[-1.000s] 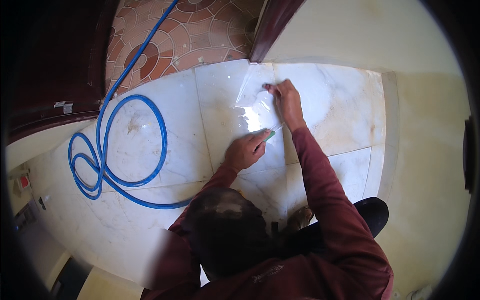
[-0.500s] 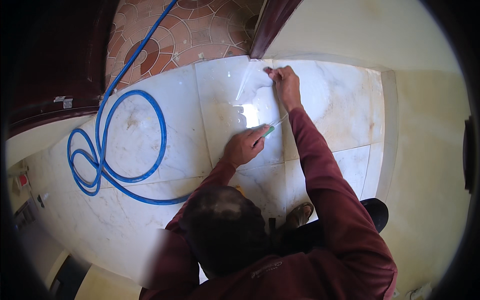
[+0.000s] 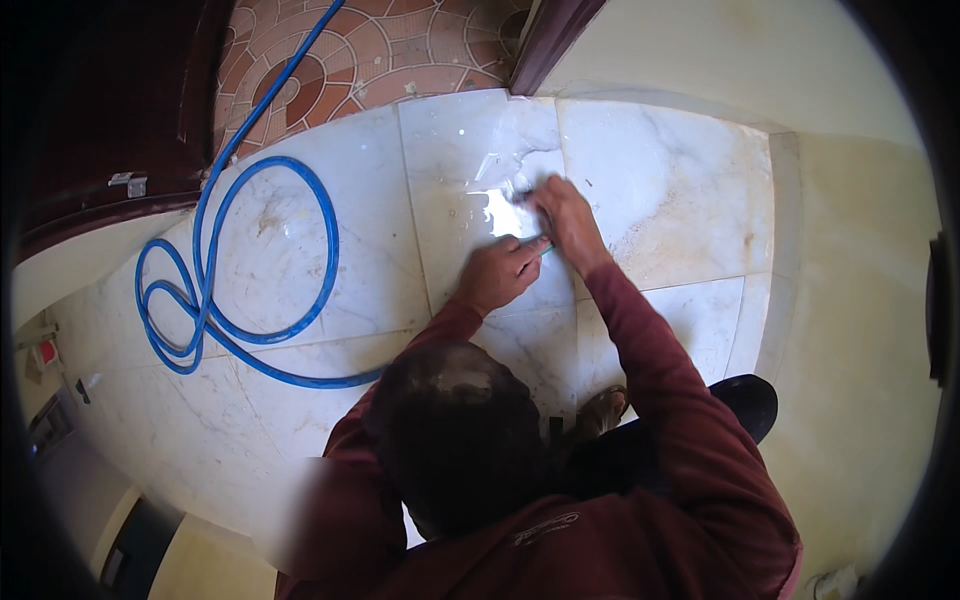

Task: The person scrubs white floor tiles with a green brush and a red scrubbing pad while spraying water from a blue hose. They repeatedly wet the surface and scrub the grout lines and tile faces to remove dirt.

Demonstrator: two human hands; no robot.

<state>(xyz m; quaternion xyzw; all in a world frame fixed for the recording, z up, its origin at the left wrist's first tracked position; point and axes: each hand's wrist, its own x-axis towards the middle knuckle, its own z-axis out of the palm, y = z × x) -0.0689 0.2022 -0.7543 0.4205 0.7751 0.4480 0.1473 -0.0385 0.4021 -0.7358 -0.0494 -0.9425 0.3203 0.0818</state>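
Observation:
My left hand [image 3: 496, 274] is low over the pale marble floor tiles [image 3: 650, 190], its fingers closed on a slim green piece [image 3: 547, 248] whose kind I cannot make out. Just beyond it and to the right is my right hand [image 3: 570, 222], fingers bent round a small dark item [image 3: 522, 197] that is partly hidden and blurred. The two hands almost meet, and whether they touch I cannot tell. Under and ahead of them a wet, shiny patch [image 3: 503, 212] reflects bright light.
A blue hose [image 3: 330, 240] lies in loops on the left and runs out over the patterned reddish paving [image 3: 390, 60]. A dark door [image 3: 110, 110] stands at the far left, a door frame [image 3: 545, 45] at the top. The cream wall [image 3: 860, 300] rises on the right.
My right hand has come back from the far tile edge, toward me, and is now beside my left hand. The left hand has shifted slightly right and away from me.

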